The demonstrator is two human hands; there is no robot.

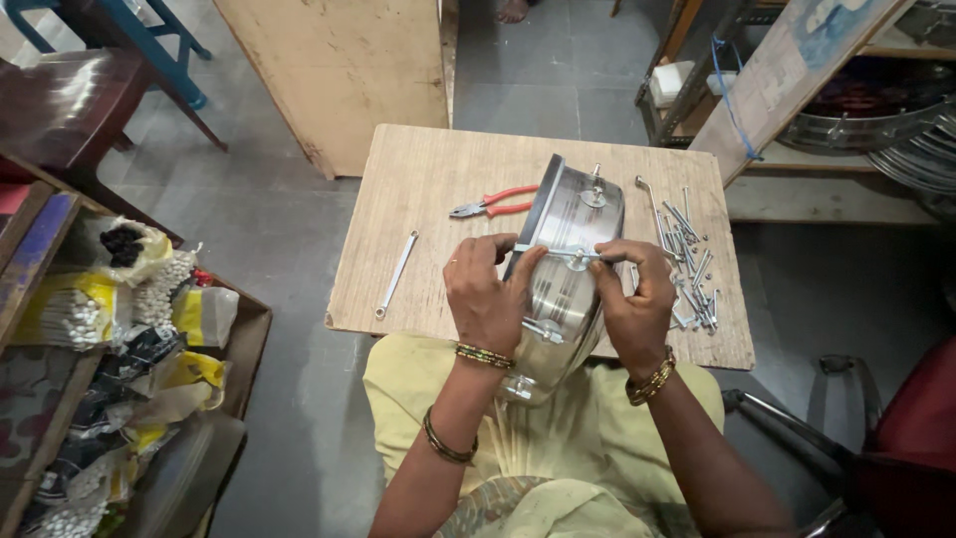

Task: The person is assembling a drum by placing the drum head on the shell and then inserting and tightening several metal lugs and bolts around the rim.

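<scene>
I hold a shiny round stainless-steel container (pixel 563 289) tilted on its side, its lower end against my lap and its upper rim leaning over the near edge of the small wooden board table (pixel 418 189). A thin flat metal strip (pixel 553 250) lies across its side, with a small bolt fitting at the strip's right end. My left hand (pixel 486 294) wraps around the container's left flank, thumb pressing on the strip's left end. My right hand (pixel 637 299) closes on the right side, fingertips pinching the fitting where the strip meets the container.

On the table, just right of the container, lies a loose heap of long steel bolts and screws (pixel 687 264). To the left of the container rest red-handled pliers (pixel 493 206), and further left a slim steel spanner (pixel 396 273) lies near the table's edge. Beyond, on the floor at my left, a wooden crate (pixel 249 339) holds plastic bags of small white parts (pixel 164 289). Stacked steel vessels (pixel 916 149) sit on shelves at upper right.
</scene>
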